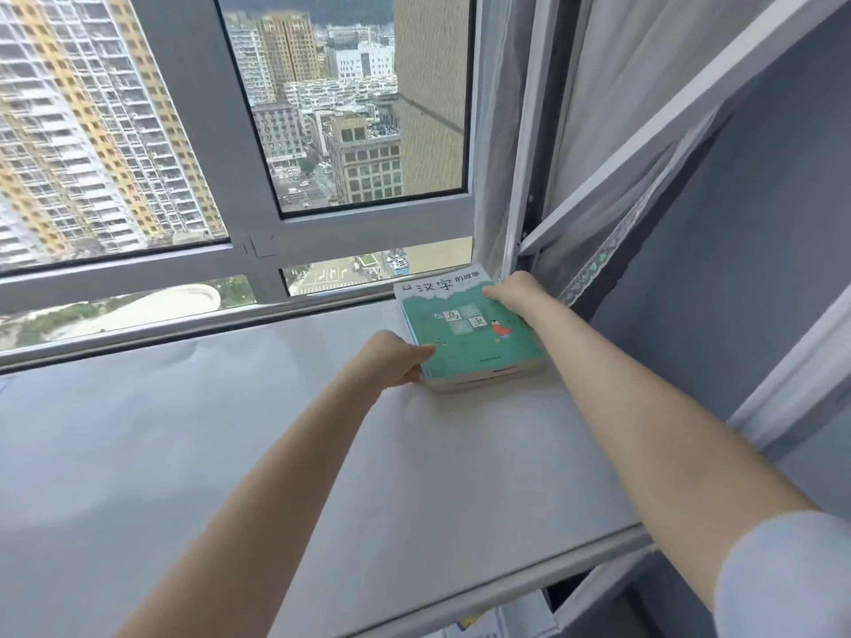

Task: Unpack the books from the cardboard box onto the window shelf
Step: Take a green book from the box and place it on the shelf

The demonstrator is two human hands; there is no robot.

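Observation:
A small stack of books point(465, 333), topped by a green and white cover with Chinese characters, lies flat on the white window shelf point(230, 430) in its far right corner. My left hand point(393, 359) grips the stack's near left corner, thumb on top of the cover. My right hand point(518, 292) holds the far right edge, fingers lying over the cover. The cardboard box is out of view.
The window frame point(258, 250) runs along the shelf's far side. A grey curtain point(598, 177) hangs just right of the books, beside a grey wall point(737, 269). Below the shelf's front edge, some white and yellow items point(488, 623) show.

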